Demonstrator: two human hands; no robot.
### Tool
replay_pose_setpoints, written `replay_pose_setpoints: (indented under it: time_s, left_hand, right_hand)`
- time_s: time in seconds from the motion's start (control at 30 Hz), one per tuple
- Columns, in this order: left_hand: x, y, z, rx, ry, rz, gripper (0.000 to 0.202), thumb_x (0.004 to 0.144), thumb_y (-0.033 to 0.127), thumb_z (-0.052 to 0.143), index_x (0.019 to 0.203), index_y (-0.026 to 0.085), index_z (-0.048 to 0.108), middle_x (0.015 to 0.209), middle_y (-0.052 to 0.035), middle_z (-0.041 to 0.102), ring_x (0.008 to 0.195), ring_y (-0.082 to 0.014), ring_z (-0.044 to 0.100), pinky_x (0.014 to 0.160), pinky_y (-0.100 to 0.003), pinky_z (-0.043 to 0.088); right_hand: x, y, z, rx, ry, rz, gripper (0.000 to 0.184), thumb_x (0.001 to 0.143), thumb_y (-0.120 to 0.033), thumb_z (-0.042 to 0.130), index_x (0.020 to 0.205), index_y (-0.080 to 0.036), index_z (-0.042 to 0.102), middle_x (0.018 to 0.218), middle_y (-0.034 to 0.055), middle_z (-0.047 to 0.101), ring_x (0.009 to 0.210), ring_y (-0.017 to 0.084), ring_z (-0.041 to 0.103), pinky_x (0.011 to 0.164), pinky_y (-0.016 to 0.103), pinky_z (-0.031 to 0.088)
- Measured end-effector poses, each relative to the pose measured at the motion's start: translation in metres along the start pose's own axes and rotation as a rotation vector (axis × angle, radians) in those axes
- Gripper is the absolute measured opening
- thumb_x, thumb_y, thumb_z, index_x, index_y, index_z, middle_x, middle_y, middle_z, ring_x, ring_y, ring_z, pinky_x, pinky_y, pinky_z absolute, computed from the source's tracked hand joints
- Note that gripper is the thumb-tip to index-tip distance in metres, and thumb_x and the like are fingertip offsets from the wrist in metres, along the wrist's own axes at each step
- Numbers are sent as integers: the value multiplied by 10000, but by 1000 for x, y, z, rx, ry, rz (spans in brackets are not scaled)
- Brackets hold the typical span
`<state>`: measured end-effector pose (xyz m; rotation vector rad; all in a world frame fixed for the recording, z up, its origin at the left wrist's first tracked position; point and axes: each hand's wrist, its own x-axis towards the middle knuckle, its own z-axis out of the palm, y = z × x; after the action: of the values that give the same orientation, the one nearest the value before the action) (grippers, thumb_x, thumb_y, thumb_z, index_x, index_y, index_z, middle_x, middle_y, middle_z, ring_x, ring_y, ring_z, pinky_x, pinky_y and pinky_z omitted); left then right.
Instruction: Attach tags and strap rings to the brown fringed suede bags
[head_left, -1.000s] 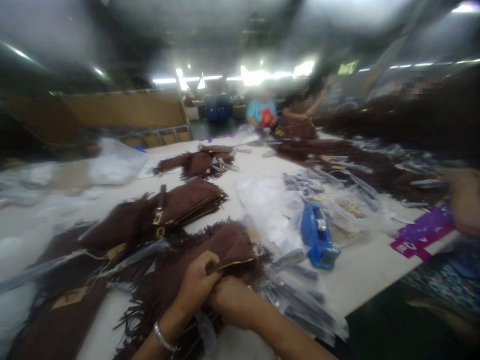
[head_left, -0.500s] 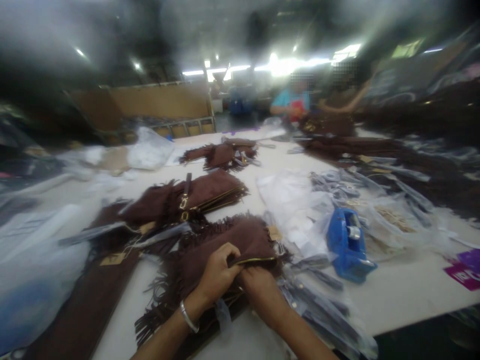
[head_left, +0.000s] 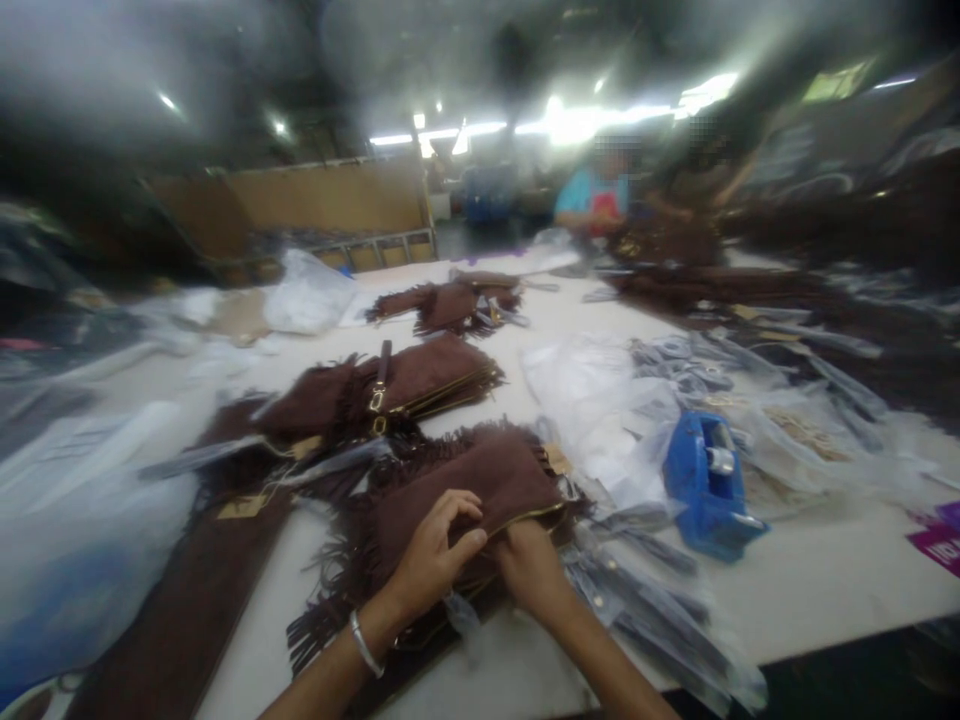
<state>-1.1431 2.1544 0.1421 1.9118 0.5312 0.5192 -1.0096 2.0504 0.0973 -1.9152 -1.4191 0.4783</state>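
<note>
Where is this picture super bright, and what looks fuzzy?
Head view: white glare around the lights at the back; head view: the far person's blue sleeve is blurry, while the nearer brown bag looks clearer, though slightly soft.

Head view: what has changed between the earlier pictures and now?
The right hand has moved rightward from the left hand, its fingers now hidden under the gold zip edge of the nearest brown bag. The left hand appears to have eased its pinch there and rests on the bag. The blue tape dispenser stays put.
</note>
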Motion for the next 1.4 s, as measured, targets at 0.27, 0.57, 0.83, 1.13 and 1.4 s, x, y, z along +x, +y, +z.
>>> replay_pose_setpoints:
  time_s: [0.27,0.57,0.83,1.13,1.4]
  left_hand:
    - [-4,-4,-1,0,4,4,74,853,166,597,913,194,631,1144,-72,592,1129,-222,539,1014,-360,403]
    - [-16,-10,-18,404,-163,206,338,952,144,424,1206,262,613,1374,-61,540,1364,-240,369,1145,-472,323]
    - [-30,-33,-9,834,-280,266,607,947,75,359,1499,318,291,1567,9,333,1493,-252,108,1212,-561,199]
    - [-31,-37,-5,944,-243,314,624,926,99,439,1495,317,304,1574,9,319,1488,-277,130,1204,-559,235]
    - [-31,-41,-4,916,-227,326,654,893,30,408,1484,298,334,1556,-23,354,1483,-286,144,1186,-586,254]
  right_hand:
    - [-26,14,-40,136,-173,-191,240,874,-82,534,1055,-199,640,1098,73,596,1046,197,575,916,309,465]
    - [-16,21,-5,-74,37,-121,207,869,-109,569,1039,-190,654,1045,78,651,1002,226,592,873,333,477]
    - [-23,5,28,-250,248,11,252,888,-57,458,994,-137,671,1009,147,659,1006,279,576,924,447,457]
    - [-96,3,54,239,84,65,216,920,-284,536,1123,-230,587,937,38,698,797,180,661,738,281,503]
    - [-74,-33,107,762,-119,383,193,755,-381,579,731,-198,520,628,-1,574,597,160,549,581,256,411]
